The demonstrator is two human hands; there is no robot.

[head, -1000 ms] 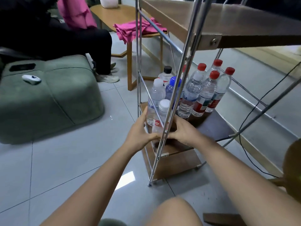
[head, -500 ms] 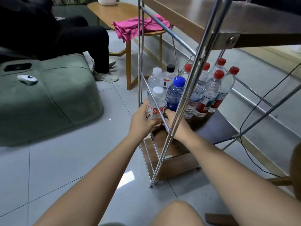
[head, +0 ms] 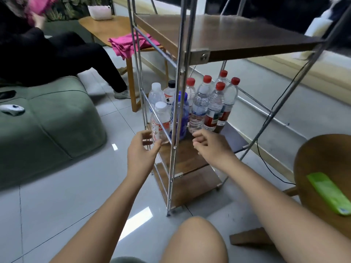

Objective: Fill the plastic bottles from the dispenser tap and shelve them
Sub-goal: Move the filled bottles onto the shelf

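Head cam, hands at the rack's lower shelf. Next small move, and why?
Probably pull both hands back past the rack post. The left hand and right hand are open and hold nothing; the white-capped bottle and blue bottle stand upright on the shelf, so that placement looks done.

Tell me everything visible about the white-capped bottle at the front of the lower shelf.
The white-capped bottle is clear plastic with a white screw cap and a red-and-white label. It stands upright at the front left corner of the lower shelf, behind a slanting chrome rail, next to the blue bottle. The left hand, fingers open, is by its base; whether they touch cannot be told.
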